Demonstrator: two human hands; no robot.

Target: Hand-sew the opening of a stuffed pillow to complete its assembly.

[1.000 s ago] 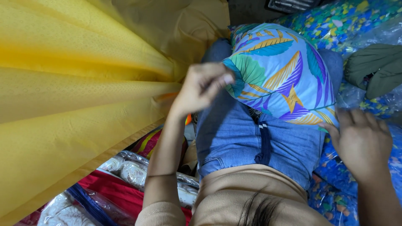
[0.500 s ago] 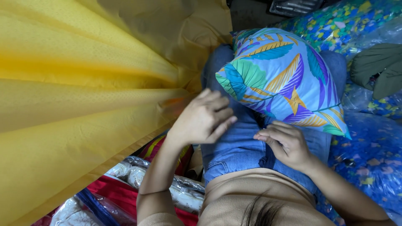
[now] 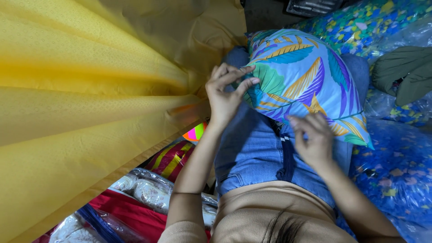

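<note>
A pillow [image 3: 306, 76] printed with blue, green, yellow and purple leaves lies on my lap, over my blue jeans [image 3: 256, 153]. My left hand [image 3: 227, 96] is at the pillow's left edge, with thumb and fingertips pinched on the fabric there. My right hand [image 3: 312, 139] hovers at the pillow's near edge above the jeans, its fingers curled and apart, holding nothing. A large yellow cloth [image 3: 90, 99] hangs in folds just left of my left hand.
Blue flowered bedding in clear plastic [image 3: 396, 166] lies to the right, with a dark green cloth [image 3: 405, 72] on it. Plastic-wrapped bundles [image 3: 144, 189] and red striped fabric [image 3: 171, 157] sit at the lower left under the yellow cloth.
My right hand came in from the blue bedding on the right to the pillow's near edge. My left hand dropped toward my lap, then rose back to the pillow's left edge.
</note>
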